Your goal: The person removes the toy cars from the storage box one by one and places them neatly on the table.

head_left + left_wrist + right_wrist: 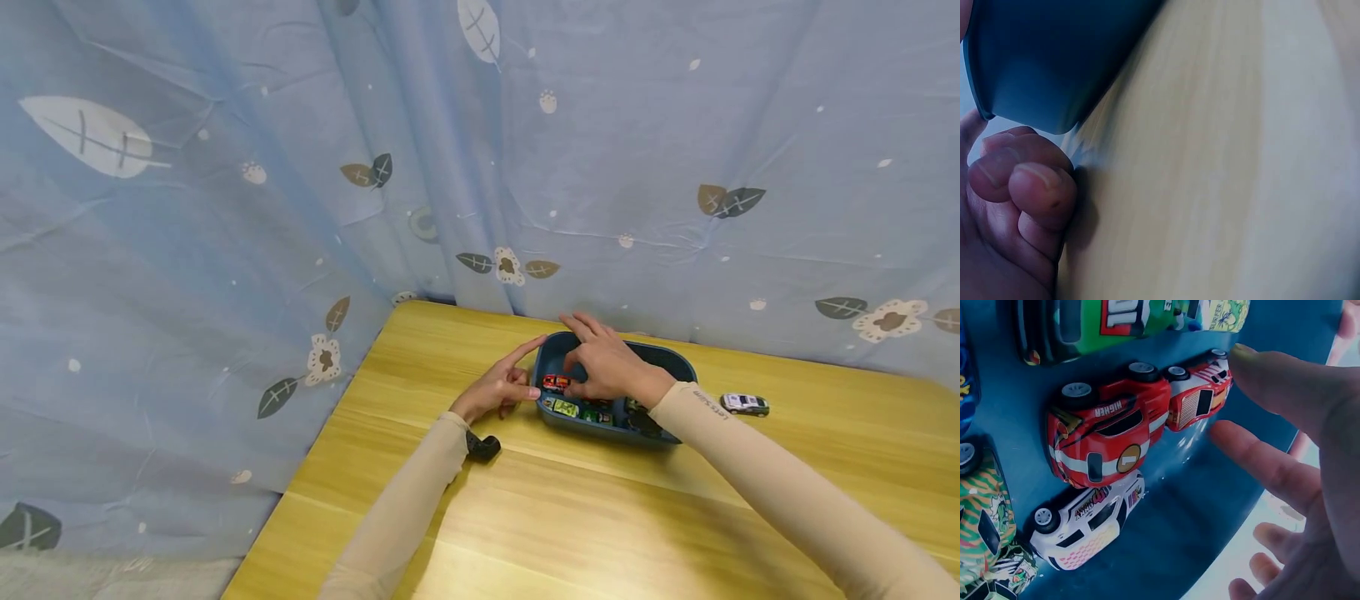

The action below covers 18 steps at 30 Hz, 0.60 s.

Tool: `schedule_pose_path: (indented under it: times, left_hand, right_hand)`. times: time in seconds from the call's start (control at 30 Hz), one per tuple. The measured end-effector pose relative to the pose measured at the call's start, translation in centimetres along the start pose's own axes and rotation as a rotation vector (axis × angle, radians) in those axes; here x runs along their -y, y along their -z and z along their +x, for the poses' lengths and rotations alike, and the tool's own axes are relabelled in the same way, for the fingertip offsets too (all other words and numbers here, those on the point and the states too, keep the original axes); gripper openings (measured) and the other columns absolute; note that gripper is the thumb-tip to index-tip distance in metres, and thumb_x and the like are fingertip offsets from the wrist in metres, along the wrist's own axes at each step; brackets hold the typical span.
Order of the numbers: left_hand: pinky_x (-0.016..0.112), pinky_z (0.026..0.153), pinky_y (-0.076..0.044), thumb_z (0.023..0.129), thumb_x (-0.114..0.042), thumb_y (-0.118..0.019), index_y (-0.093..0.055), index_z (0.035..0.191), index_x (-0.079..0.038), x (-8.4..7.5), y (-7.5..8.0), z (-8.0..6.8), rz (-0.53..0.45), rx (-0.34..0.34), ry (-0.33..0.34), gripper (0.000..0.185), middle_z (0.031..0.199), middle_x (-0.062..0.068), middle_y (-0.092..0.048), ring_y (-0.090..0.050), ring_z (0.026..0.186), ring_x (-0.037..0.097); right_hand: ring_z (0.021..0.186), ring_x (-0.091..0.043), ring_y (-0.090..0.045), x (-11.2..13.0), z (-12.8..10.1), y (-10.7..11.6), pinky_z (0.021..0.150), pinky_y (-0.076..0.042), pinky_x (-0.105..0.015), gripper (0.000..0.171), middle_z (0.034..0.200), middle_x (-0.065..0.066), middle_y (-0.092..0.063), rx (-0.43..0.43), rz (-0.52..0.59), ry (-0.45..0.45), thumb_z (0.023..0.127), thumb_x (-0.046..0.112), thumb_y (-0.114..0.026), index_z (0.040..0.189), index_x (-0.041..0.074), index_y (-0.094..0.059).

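A dark blue bin sits on the wooden table and holds several toy cars. My left hand lies at the bin's left end, index finger straight along the rim, thumb at the wall. Its other fingers are curled on the table beside the bin. My right hand reaches into the bin with its fingers straight and spread. Its thumb touches the end of a small red and white car, which lies next to a larger red car and a white car.
More cars, green ones among them, lie in the bin. A white toy car stands on the table right of the bin. A blue leaf-print curtain hangs behind and to the left. The table's left edge is close by.
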State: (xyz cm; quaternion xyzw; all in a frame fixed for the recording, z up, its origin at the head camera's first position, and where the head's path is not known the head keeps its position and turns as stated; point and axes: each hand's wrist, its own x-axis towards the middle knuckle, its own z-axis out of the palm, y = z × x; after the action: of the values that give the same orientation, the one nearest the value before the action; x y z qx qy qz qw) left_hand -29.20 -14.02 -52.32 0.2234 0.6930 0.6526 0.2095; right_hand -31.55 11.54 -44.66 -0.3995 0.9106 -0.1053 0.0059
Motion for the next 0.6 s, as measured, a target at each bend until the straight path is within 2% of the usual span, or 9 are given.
schedule_pose_path:
  times: [0.2, 0.33, 0.6]
  left_hand:
    - [0.034, 0.041, -0.036, 0.098, -0.012, -0.070, -0.029, 0.167, -0.044, 0.1, -0.1, 0.1, -0.002, -0.010, 0.000, 0.087, 0.066, 0.001, -0.043, -0.036, 0.046, 0.022]
    - [0.032, 0.041, -0.035, 0.097, -0.013, -0.071, -0.029, 0.166, -0.046, 0.1, 0.0, 0.0, 0.005, -0.016, 0.001, 0.087, 0.065, 0.000, -0.042, -0.036, 0.045, 0.019]
    - [0.032, 0.042, -0.035, 0.099, -0.010, -0.067, -0.029, 0.166, -0.048, 0.0, -0.3, -0.2, 0.022, -0.029, 0.006, 0.086, 0.064, 0.001, -0.041, -0.033, 0.046, 0.024]
  right_hand:
    - [0.157, -0.055, -0.021, -0.4, 0.3, -0.3, 0.117, -0.031, -0.077, 0.022, 0.170, -0.028, -0.030, 0.038, -0.001, -0.041, 0.085, 0.039, -0.090, 0.093, 0.019, -0.085]
    - [0.156, -0.056, -0.023, -0.4, 0.9, -0.7, 0.116, -0.031, -0.078, 0.022, 0.169, -0.029, -0.032, 0.047, -0.004, -0.032, 0.084, 0.039, -0.091, 0.091, 0.019, -0.084]
    - [0.157, -0.053, -0.022, -0.2, 1.5, -1.5, 0.118, -0.032, -0.074, 0.020, 0.169, -0.028, -0.032, 0.064, -0.041, -0.031, 0.083, 0.039, -0.092, 0.085, 0.020, -0.083]
